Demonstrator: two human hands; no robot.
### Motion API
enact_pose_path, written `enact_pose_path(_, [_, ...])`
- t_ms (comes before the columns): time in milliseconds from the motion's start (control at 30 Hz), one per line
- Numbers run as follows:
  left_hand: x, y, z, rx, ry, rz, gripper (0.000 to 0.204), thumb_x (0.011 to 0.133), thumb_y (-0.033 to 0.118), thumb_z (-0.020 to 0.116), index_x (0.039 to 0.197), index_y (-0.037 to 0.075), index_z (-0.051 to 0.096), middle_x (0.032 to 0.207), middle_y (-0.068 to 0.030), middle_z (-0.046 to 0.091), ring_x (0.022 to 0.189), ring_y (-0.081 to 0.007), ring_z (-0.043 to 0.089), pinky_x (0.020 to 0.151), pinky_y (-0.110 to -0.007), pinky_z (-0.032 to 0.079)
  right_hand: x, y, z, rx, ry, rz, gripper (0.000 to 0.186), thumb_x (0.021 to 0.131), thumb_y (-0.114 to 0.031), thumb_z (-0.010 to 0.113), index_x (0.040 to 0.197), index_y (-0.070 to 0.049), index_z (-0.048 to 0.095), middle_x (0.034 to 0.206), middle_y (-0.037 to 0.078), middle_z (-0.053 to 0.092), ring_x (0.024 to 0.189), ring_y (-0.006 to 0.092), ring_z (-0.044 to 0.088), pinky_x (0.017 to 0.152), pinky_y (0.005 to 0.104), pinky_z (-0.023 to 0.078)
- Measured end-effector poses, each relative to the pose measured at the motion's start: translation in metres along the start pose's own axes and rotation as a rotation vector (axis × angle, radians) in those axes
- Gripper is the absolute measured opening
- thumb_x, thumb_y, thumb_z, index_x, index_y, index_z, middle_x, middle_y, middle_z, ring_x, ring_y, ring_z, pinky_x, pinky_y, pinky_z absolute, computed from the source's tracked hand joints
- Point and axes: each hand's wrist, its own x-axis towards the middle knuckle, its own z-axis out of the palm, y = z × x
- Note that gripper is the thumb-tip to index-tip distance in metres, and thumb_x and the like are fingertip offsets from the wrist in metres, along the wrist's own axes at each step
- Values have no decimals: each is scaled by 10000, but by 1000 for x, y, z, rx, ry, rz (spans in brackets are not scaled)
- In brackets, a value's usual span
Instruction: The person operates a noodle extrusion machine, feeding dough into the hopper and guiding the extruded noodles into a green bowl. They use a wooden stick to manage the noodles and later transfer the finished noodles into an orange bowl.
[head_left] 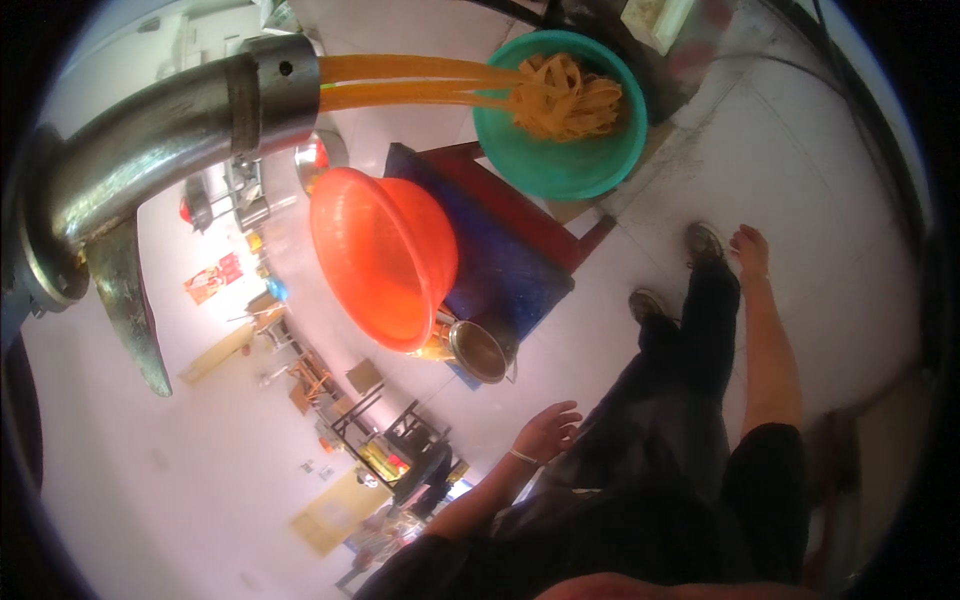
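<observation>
My left hand (548, 432) is held out in front of my body, holding nothing, with its fingers apart. To the right, my right hand (749, 252) hangs near my shoe, fingers loosely bent and nothing visible in them. Neither hand touches anything. From a curved metal pipe (165, 140) at the upper left, long flat yellow-orange strips (420, 82) run across to a green basin (560, 175). A tangled heap of the same noodle-like strips (565, 98) lies inside it.
An orange-red basin (375, 260) sits on a blue-topped stool (500, 265) with red legs. Beside it is a metal pot (478, 352). Below the pipe hangs a pointed metal blade-like part (128, 300). Shelves with goods (385, 440) stand at the lower left.
</observation>
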Motion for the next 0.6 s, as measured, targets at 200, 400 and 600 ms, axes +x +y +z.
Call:
enact_pose_path(200, [5,10,-56,-112,44,104,351,963,285,490,1246,83,531,1081,-96,620,902,-224,588,716,-345,465,18,35,6,-20,24,24,389,895,-149,565,1249,11,544,978,89,632,797,158,587,667,290,480])
enact_pose_path(400, [10,1,-57,-155,-7,105,347,942,262,545,1227,65,531,1090,-112,613,922,-235,585,751,-353,473,23,35,12,13,6,-12,406,891,-158,570,1257,15,538,937,87,624,762,152,577,622,269,470])
enact_pose_path(600, [20,-1,-39,-145,-98,69,351,966,271,480,1248,69,534,1109,-119,632,940,-247,596,809,-381,469,25,22,2,69,-9,-74,397,886,-172,585,1242,-1,555,1043,100,619,875,158,590,714,281,477])
